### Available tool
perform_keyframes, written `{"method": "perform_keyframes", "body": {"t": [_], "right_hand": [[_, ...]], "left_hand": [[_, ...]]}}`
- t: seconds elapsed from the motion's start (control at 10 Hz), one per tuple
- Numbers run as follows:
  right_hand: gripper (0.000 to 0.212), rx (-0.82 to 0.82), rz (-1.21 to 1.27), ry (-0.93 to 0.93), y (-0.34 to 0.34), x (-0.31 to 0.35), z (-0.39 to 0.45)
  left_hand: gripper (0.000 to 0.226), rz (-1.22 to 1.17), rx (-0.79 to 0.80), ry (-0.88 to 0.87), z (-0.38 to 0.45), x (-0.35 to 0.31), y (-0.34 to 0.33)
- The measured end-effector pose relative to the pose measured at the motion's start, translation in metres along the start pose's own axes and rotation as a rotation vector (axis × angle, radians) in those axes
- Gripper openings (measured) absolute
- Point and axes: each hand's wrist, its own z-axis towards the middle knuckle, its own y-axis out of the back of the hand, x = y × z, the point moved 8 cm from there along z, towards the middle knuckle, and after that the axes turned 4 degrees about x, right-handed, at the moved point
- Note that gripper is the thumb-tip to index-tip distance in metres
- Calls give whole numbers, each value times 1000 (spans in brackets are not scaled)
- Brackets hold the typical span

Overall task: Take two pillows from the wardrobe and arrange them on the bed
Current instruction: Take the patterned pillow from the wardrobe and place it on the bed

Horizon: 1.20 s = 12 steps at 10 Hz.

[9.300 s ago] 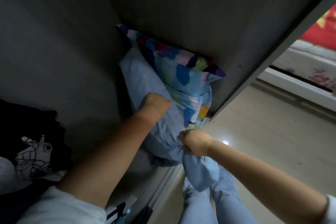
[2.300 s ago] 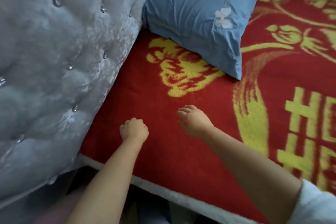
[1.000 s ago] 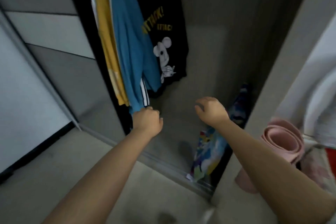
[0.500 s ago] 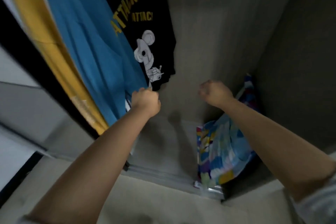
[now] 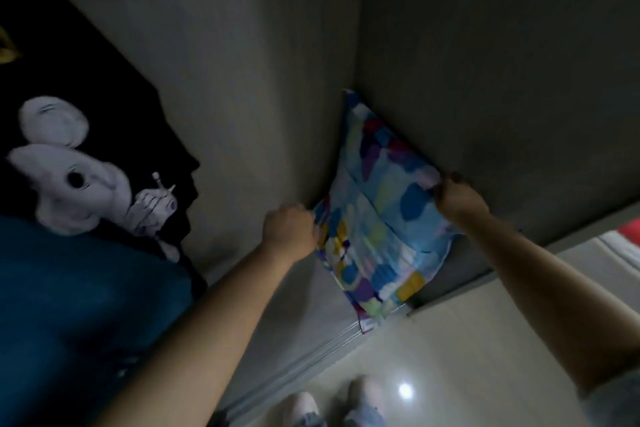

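A pillow with a blue, multicoloured patchwork cover (image 5: 377,222) stands on edge in the right corner of the dark wardrobe (image 5: 270,80), leaning against its side wall. My left hand (image 5: 289,230) is closed on the pillow's left edge. My right hand (image 5: 457,199) grips its upper right corner. A strip of the red bed (image 5: 630,230) shows at the far right edge. The plain blue pillow is out of view.
A black T-shirt with a cartoon mouse print (image 5: 86,170) and a blue garment (image 5: 79,305) hang at the left inside the wardrobe. The sliding-door track (image 5: 311,357) runs along the wardrobe's front. My feet (image 5: 332,406) stand on the pale glossy floor.
Both hands have dropped from beside the hanging clothes onto the patchwork pillow and closed on its two sides. The view has moved closer to the wardrobe's corner.
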Motion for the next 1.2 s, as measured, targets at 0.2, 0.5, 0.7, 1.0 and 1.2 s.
{"method": "perform_keyframes", "body": {"t": [0.2, 0.5, 0.7, 1.0, 1.2], "right_hand": [[26, 101, 91, -134, -14, -20, 48], [12, -240, -10, 88, -38, 26, 28], [10, -144, -88, -123, -24, -15, 55], [32, -2, -143, 94, -74, 26, 12], [27, -63, -29, 225, -82, 32, -35]], "left_hand": [[34, -16, 45, -120, 28, -7, -35], [42, -50, 36, -135, 71, -12, -49], [42, -51, 61, -116, 91, -23, -73], [35, -311, -230, -179, 122, -68, -35], [36, -126, -247, -392, 154, -113, -10]]}}
